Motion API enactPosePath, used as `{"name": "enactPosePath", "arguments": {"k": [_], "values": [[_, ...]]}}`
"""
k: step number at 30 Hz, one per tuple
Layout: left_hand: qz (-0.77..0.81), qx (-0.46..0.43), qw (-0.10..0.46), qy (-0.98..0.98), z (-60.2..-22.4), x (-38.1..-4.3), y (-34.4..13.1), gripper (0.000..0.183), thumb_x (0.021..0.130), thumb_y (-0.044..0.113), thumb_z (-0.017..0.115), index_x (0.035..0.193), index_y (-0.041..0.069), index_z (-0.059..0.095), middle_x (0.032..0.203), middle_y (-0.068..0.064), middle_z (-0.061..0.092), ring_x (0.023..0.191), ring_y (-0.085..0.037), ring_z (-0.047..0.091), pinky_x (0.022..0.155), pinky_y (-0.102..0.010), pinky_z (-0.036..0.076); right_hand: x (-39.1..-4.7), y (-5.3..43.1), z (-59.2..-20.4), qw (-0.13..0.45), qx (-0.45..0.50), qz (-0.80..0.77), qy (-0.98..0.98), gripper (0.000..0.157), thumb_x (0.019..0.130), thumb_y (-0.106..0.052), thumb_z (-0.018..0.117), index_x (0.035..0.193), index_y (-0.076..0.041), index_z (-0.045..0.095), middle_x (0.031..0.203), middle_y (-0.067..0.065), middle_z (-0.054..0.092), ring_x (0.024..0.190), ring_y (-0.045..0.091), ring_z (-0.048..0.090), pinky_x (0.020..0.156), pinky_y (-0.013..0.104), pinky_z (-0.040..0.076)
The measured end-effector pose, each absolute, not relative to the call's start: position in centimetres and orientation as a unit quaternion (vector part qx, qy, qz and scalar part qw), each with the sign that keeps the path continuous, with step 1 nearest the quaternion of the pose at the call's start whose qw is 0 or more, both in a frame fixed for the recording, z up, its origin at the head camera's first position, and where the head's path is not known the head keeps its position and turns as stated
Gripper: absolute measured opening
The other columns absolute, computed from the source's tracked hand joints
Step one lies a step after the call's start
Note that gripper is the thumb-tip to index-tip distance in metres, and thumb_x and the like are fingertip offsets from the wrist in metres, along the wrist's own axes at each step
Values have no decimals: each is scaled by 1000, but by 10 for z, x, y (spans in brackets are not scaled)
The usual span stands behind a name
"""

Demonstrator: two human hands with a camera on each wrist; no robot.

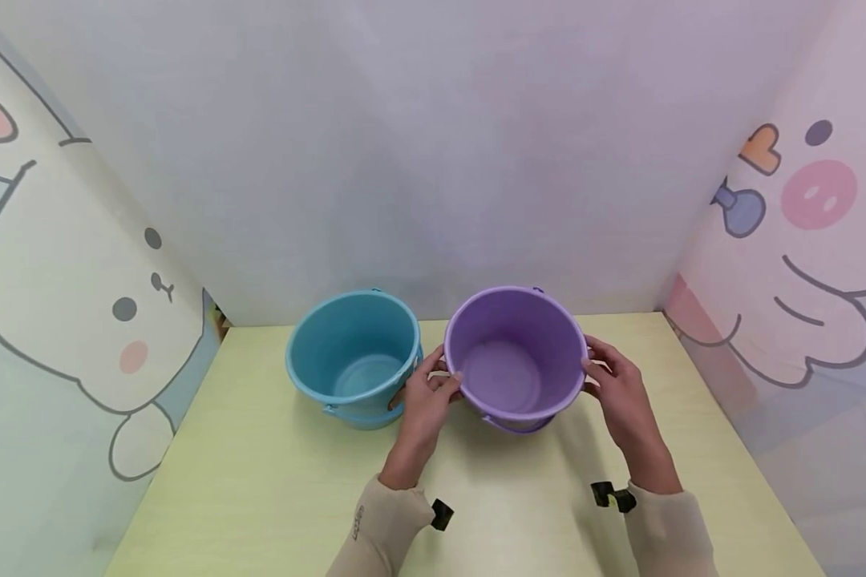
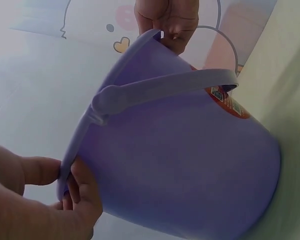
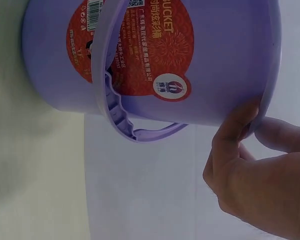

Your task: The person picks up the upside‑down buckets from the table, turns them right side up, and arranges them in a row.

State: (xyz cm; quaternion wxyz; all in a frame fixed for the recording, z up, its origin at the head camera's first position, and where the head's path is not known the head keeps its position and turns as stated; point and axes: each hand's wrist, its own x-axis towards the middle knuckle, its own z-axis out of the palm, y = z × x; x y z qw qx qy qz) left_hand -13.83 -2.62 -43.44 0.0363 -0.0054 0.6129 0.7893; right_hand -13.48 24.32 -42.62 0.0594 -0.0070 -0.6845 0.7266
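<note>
A purple bucket [image 1: 505, 373] stands upright on the table, right of centre in the head view, its inside bare. My left hand [image 1: 424, 397] pinches its rim on the left side, thumb over the outer lip and fingers beneath, as the left wrist view shows. On the opposite side my right hand [image 1: 618, 389] pinches the rim between thumb and fingers. The bucket's handle [image 2: 175, 85] hangs down along its side. A red label [image 3: 135, 50] is stuck on the wall. Just left of my left hand is a blue bucket [image 1: 354, 353], also upright.
The pale yellow table [image 1: 260, 481] runs back to a whitish wall [image 1: 433, 144]. Side panels carry cartoon drawings, a rabbit-like figure [image 1: 115, 264] at left and a pig [image 1: 819, 192] at right. The two buckets stand close together near the back edge.
</note>
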Motion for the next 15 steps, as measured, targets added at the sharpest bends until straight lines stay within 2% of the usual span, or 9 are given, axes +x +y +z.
{"name": "enactPosePath", "arguments": {"k": [6, 15], "values": [[809, -16, 46, 585, -436, -143, -26, 52, 91, 1, 56, 139, 13, 40, 108, -16, 44, 86, -20, 53, 71, -27, 49, -142, 242, -426, 52, -11, 722, -690, 43, 96, -11, 51, 135, 5, 41, 110, 17, 41, 97, 19, 53, 71, 25, 53], [831, -34, 40, 554, -438, -151, -23, 52, 90, 1, 57, 138, 11, 42, 106, -13, 44, 82, -16, 53, 72, -27, 49, -155, 239, -423, 41, -23, 700, -713, 44, 97, -17, 48, 135, 4, 41, 113, 17, 41, 100, 22, 52, 78, 26, 52]]}}
